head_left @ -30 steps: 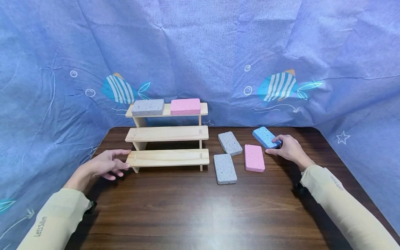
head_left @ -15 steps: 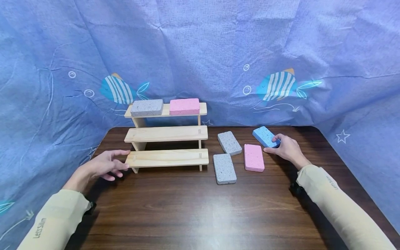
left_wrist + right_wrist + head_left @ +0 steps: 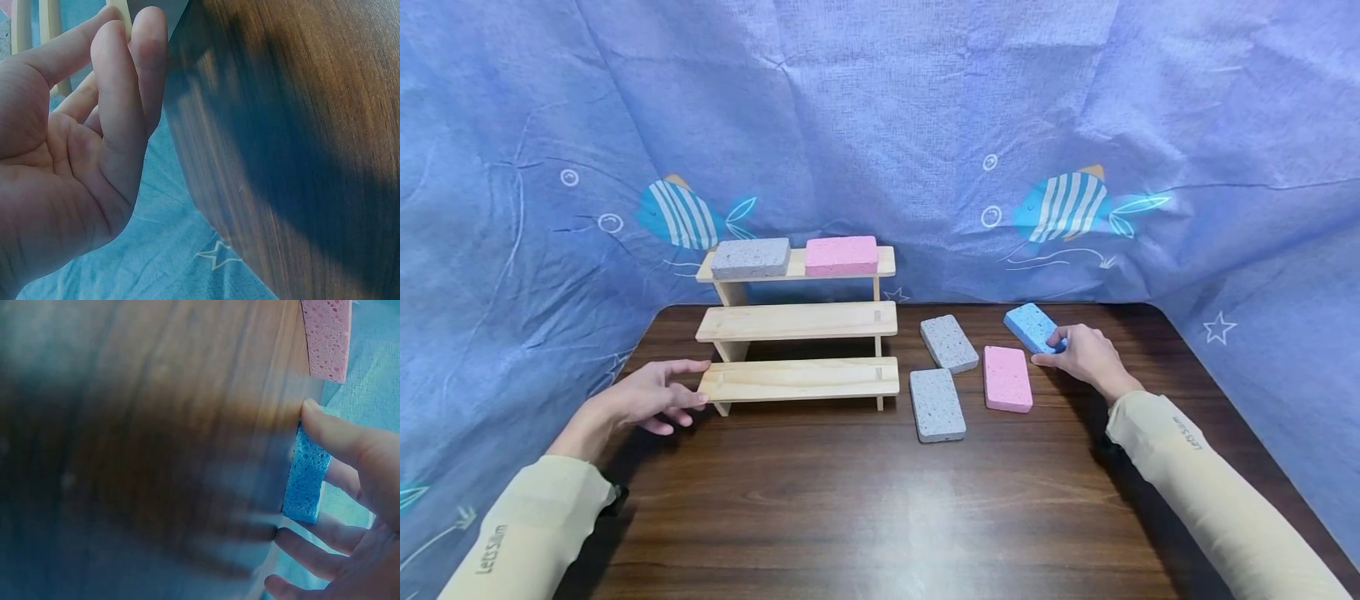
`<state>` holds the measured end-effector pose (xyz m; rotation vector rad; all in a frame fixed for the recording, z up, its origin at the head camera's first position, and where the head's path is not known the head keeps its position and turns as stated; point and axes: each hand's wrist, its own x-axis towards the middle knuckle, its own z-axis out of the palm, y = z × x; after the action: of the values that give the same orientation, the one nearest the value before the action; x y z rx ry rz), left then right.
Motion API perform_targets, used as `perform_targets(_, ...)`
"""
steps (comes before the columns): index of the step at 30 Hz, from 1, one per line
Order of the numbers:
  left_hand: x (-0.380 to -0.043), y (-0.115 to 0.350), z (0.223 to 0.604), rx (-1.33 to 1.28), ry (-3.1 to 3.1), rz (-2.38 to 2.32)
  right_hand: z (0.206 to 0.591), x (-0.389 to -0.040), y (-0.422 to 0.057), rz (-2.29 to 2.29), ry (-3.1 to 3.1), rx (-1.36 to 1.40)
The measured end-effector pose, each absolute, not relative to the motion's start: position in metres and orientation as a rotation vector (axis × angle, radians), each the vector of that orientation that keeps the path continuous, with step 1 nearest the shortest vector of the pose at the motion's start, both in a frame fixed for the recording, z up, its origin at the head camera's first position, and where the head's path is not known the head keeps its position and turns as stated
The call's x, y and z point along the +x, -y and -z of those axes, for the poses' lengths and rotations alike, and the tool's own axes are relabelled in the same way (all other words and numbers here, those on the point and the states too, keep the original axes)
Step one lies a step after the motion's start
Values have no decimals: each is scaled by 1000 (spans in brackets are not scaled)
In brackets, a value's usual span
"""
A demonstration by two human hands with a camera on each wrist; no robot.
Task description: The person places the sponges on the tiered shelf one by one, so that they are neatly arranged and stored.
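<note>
In the head view, my left hand (image 3: 643,396) is at the left end of a three-step wooden display stand (image 3: 797,379), its fingertips touching the lowest shelf. The left wrist view shows those fingers mostly extended or loosely bent. My right hand (image 3: 1092,357) pinches the near right end of a blue sponge (image 3: 1026,323) lying on the table. In the right wrist view, the thumb is on one side of that blue sponge (image 3: 306,478) and fingers are on the other. Just left of this hand lies a pink sponge (image 3: 1007,379).
On the top shelf rest a grey sponge (image 3: 751,258) and a pink sponge (image 3: 841,256). Two more grey sponges, one farther back (image 3: 949,342) and one nearer (image 3: 937,406), lie right of the stand. A blue fish-print cloth (image 3: 880,125) hangs behind the table (image 3: 820,508).
My right hand and forearm have shifted slightly left, the hand staying at the blue sponge. The left hand keeps its place at the stand, and the whole view has drifted a little.
</note>
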<state>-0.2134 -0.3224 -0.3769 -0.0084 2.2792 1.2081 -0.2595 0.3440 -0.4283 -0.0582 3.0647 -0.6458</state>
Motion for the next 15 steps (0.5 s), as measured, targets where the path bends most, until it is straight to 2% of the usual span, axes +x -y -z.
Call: perform_targets(15, -213, 321, 375, 4, -2271, -1211, 437, -254, -345, 713, -3149, -16)
